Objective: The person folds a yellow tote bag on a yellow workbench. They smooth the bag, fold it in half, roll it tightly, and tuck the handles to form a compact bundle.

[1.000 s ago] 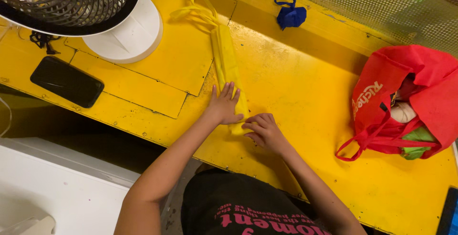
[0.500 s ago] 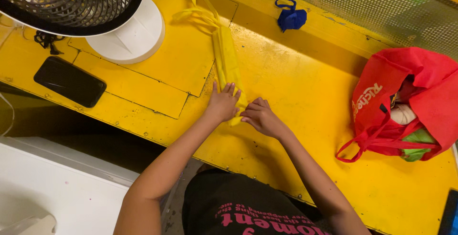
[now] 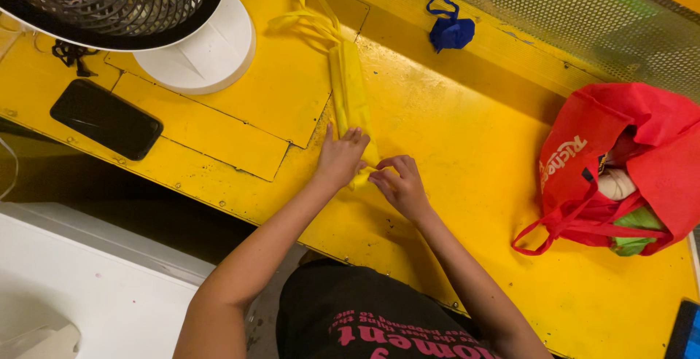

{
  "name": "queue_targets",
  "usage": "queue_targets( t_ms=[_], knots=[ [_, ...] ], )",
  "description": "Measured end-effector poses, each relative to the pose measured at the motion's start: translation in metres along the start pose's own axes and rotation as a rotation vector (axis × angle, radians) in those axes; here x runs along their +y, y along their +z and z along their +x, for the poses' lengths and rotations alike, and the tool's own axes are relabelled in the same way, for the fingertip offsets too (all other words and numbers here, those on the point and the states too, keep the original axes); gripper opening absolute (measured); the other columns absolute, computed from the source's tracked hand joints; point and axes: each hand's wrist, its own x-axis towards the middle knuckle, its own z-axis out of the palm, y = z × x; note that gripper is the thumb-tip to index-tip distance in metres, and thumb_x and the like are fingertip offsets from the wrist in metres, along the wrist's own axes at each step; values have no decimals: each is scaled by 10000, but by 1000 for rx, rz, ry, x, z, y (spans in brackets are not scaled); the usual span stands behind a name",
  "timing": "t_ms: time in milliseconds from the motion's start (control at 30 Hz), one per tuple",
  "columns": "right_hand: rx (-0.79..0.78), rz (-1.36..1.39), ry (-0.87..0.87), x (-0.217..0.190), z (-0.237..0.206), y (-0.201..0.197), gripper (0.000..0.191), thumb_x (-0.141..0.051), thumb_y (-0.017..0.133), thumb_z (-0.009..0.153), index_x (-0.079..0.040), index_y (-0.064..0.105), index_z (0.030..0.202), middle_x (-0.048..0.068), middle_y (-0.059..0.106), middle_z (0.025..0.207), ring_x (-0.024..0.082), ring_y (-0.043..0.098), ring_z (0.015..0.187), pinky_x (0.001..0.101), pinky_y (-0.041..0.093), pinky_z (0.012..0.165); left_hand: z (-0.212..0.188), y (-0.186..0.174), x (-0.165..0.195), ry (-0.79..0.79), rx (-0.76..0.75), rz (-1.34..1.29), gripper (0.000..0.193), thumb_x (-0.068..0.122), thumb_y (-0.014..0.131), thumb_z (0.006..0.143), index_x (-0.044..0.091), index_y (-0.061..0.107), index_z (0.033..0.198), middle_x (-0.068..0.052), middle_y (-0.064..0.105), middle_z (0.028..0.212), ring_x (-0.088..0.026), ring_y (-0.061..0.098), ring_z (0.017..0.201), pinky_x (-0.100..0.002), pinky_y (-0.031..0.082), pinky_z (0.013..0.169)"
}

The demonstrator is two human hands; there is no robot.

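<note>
left hand (image 3: 337,158) lies flat, fingers spread; right hand (image 3: 399,185) curls, fingers pinched.

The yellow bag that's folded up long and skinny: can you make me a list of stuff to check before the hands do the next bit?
1. Left hand pressing flat on the near end of the yellow bag: ok.
2. Right hand with fingers pinching the bag's near tip: ok.
3. Bag folded into one narrow strip, lying straight: ok as far as shown; the end under the hands is hidden, cannot tell.
4. Handles lying loose at the far end, not caught under the fan base: ok.
5. Bare yellow table beside the strip: ok.
6. Phone, blue cloth and red bag apart from the strip: ok.
</note>
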Motion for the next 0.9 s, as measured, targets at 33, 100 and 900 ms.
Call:
queue_targets(
  t_ms=[33,100,900],
  knots=[
    [8,10,-24,-1,-2,-1,309,-215,851,806,-124,692,1055,64,658,1120,301,586,1033,418,457,893,-1,1,-1,4,16,-11,608,375,779,795,99,566,1293,-129,548,1458,-248,500,1371,-678,268,1114],
    [-6,34,-37,-3,-4,-5,409,-252,877,762,-126,689,1103,74,650,1148,313,584,1044,426,459,900,-5,5,-5,24,55,-39,528,357,768,804,111,603,1241,-142,544,1456,-251,514,1357,-634,321,1082],
    [-209,-16,59,36,30,11,273,-265,723,947,-84,643,1135,81,601,1054,301,529,1021,422,423,910,33,-13,-40,-146,-95,6,1055,736,640,795,178,254,1602,-48,238,1670,-312,205,1533,-674,117,1177]
  ],
)
